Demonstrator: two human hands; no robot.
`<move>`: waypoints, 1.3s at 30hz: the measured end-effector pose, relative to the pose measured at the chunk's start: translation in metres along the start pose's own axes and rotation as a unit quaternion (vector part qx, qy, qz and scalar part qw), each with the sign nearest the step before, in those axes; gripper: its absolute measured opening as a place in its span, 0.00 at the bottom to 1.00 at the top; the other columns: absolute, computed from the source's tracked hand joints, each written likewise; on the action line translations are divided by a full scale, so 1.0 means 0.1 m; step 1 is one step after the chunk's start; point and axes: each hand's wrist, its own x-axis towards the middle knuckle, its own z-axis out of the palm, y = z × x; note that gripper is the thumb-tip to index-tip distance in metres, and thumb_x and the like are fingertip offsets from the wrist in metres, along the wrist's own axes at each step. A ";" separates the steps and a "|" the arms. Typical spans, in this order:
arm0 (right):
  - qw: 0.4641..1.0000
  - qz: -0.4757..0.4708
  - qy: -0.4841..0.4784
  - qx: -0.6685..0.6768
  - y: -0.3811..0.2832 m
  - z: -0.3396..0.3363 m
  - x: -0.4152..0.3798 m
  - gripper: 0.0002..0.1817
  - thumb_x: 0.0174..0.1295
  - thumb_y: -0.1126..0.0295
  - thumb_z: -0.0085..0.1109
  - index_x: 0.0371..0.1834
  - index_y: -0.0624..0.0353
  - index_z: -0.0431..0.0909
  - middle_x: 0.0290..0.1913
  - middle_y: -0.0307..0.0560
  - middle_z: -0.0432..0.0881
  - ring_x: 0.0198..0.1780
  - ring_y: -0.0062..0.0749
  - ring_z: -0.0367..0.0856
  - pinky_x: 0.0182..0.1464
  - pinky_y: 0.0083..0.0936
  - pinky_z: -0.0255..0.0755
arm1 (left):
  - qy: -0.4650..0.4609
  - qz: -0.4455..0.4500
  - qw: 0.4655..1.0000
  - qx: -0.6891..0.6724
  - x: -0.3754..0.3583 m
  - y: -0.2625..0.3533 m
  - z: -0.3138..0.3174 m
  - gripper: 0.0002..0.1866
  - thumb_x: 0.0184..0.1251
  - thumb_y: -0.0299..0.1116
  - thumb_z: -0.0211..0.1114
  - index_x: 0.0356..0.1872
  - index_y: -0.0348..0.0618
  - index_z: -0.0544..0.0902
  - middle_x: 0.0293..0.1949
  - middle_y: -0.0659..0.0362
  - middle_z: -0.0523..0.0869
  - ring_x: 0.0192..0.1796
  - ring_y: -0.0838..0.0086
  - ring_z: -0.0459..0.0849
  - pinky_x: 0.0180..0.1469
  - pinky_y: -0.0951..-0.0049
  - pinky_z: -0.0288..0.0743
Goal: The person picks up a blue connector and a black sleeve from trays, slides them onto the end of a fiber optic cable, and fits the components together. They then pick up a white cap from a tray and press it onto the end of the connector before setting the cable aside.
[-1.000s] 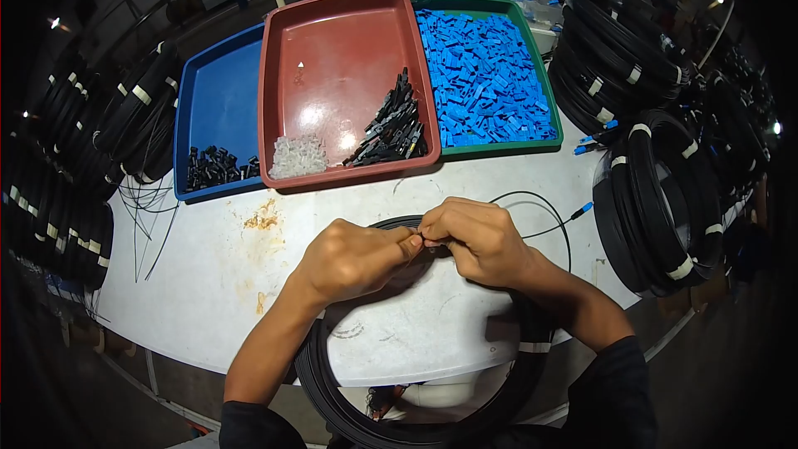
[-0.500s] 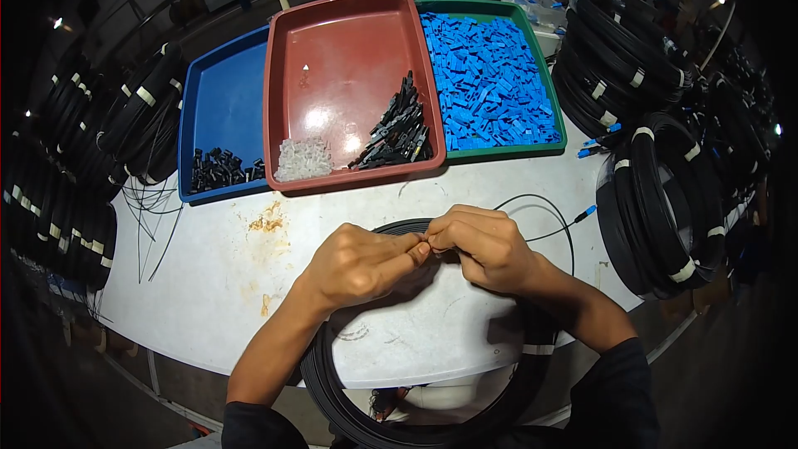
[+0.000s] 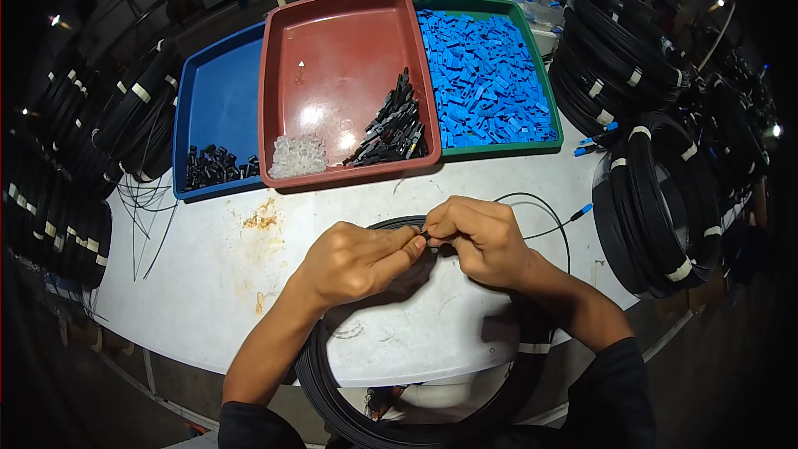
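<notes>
My left hand (image 3: 353, 260) and my right hand (image 3: 480, 241) meet fingertip to fingertip over the far side of a coil of black cable (image 3: 318, 391). Between the pinched fingers shows a small black piece (image 3: 426, 235), mostly covered by them; its exact kind I cannot tell. The coil rests partly on the white table and hangs over its near edge, with a pale tape band (image 3: 534, 348) at its right side. A loose cable end loops out behind my right hand and finishes in a blue connector (image 3: 581, 213).
At the back stand a blue tray (image 3: 218, 91) with black pieces, a red tray (image 3: 332, 41) with clear and black pieces, and a green tray (image 3: 546, 116) full of blue parts. Taped cable coils (image 3: 661, 199) are stacked on the right, more coils (image 3: 137, 116) on the left.
My fingertips have shifted slightly apart, so the small black piece shows between them. The whole view has moved a little; trays and coil stay in place.
</notes>
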 end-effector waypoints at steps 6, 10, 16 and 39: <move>0.981 -0.121 -0.002 -0.149 -0.05 -0.01 0.04 0.08 0.49 0.84 0.64 0.31 0.67 0.75 0.36 0.50 0.82 0.34 0.39 0.83 0.35 0.31 0.79 | 0.042 -0.224 0.942 -0.247 0.00 0.05 -0.02 0.04 0.55 0.22 0.78 0.30 0.35 0.90 0.30 0.51 0.93 0.26 0.72 0.92 0.28 0.77 0.84; 0.961 -0.185 0.029 -0.206 -0.11 -0.02 0.07 0.08 0.49 0.82 0.64 0.31 0.67 0.75 0.36 0.50 0.81 0.33 0.38 0.82 0.34 0.32 0.78 | 0.016 -0.334 0.875 -0.350 0.03 0.08 -0.06 0.04 0.55 0.21 0.77 0.30 0.34 0.90 0.30 0.49 0.93 0.28 0.71 0.93 0.28 0.77 0.85; 0.998 0.049 -0.022 0.029 0.00 -0.01 0.02 0.15 0.44 0.94 0.52 0.36 0.69 0.76 0.36 0.56 0.83 0.34 0.46 0.85 0.37 0.35 0.80 | -0.003 0.053 0.997 0.052 0.03 0.02 -0.01 0.02 0.63 0.25 0.71 0.32 0.38 0.88 0.33 0.55 0.92 0.26 0.74 0.90 0.21 0.75 0.82; 0.998 -0.021 -0.013 -0.055 -0.06 0.01 0.04 0.09 0.49 0.90 0.59 0.31 0.67 0.77 0.35 0.52 0.82 0.32 0.42 0.83 0.35 0.33 0.79 | -0.004 -0.050 0.997 -0.059 0.02 0.04 -0.04 0.04 0.56 0.20 0.76 0.32 0.37 0.89 0.32 0.53 0.93 0.29 0.70 0.92 0.27 0.76 0.85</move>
